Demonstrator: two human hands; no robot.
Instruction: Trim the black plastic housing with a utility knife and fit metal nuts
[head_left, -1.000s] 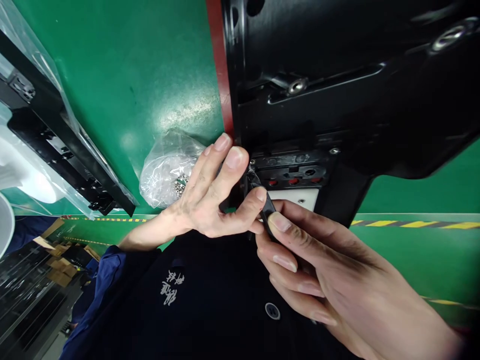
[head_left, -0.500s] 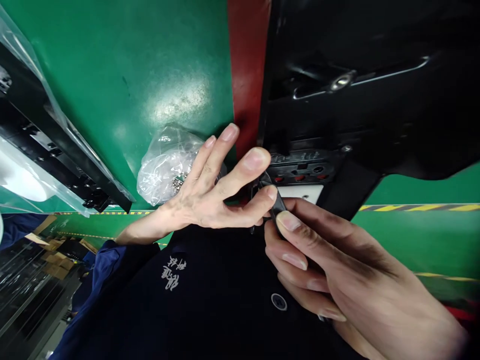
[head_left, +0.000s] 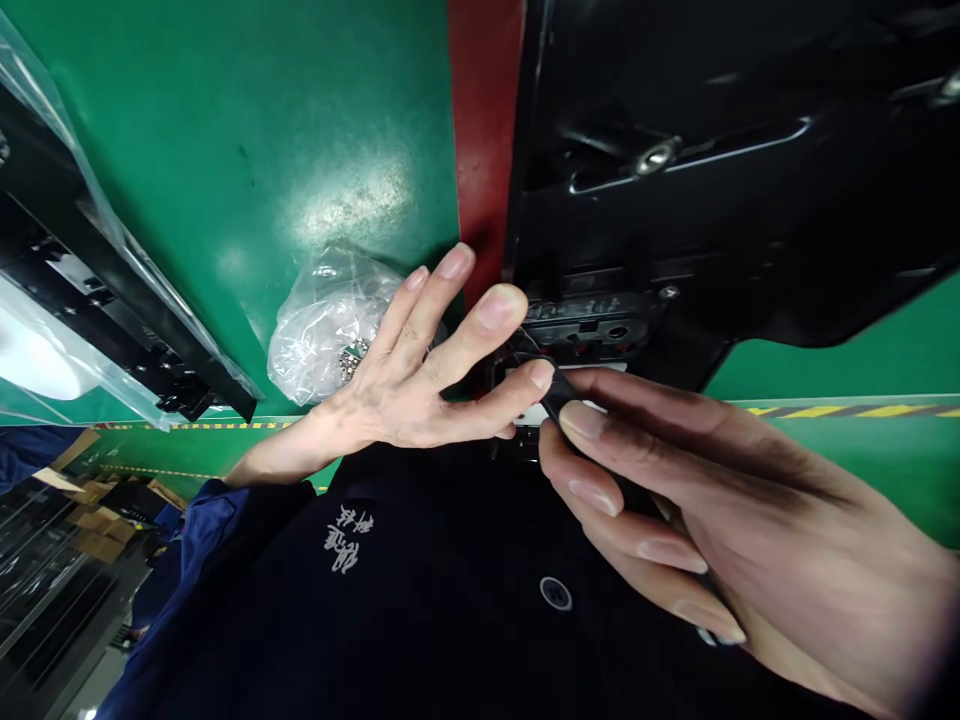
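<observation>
While the left hand (head_left: 420,385) fans its fingers wide, its thumb tip meets the small black tool-like piece (head_left: 559,397) that the right hand (head_left: 720,540) pinches between thumb and forefinger, right at the lower edge of the big glossy black plastic housing (head_left: 720,190). That piece sits just below the housing's recessed black connector panel with red-marked ports (head_left: 589,330), touching or nearly touching it; the exact contact is hidden by the fingertips.

Risk here, as I judge it: the pinch is narrow and both thumbs crowd one tiny spot, so a slip could drop the piece onto the dark jacket (head_left: 420,590) below, or skid it across the panel. The outstretched left fingers also hover just beside the crumpled clear plastic bag of small silver screws (head_left: 330,325) and could knock it.

All of it rests on a shiny green surface (head_left: 285,150) with a red strip (head_left: 484,130) along the housing and yellow-black hazard tape (head_left: 847,410) at its edge. At far left lies a long black part in clear film (head_left: 112,300); cardboard boxes (head_left: 97,495) show beyond.
</observation>
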